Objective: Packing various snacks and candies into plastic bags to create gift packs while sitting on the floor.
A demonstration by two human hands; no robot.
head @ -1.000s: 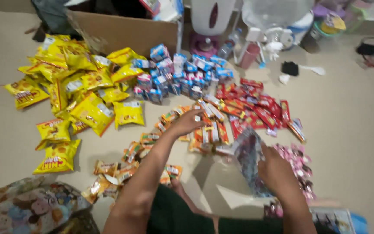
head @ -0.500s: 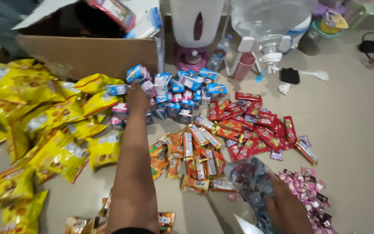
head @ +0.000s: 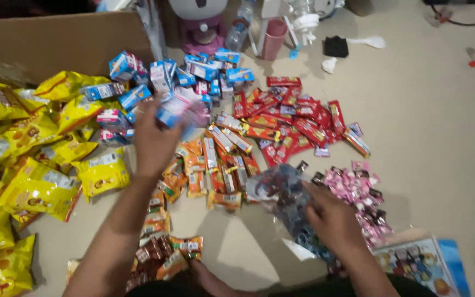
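My left hand (head: 155, 137) is raised above the floor and grips a small blue box (head: 172, 113), blurred by motion, just in front of the heap of blue boxes (head: 193, 77). My right hand (head: 331, 220) holds a crumpled clear plastic bag (head: 281, 192) with dark sweets inside, low at the right. Between the hands lies a spread of orange wrapped bars (head: 215, 159). Red wrapped bars (head: 292, 118) lie further back, and pink sweets (head: 358, 192) lie right of the bag.
Yellow snack bags (head: 34, 159) cover the floor at the left. A cardboard box (head: 56, 41) stands at the back left. A pink appliance (head: 202, 30), a bottle (head: 240, 27) and a pink cup (head: 274, 38) stand at the back. A picture book (head: 419, 264) lies at the lower right.
My left hand reached from the orange bars to the blue boxes, then drew back holding one blue box. My right hand kept hold of the plastic bag. The camera view shifted.
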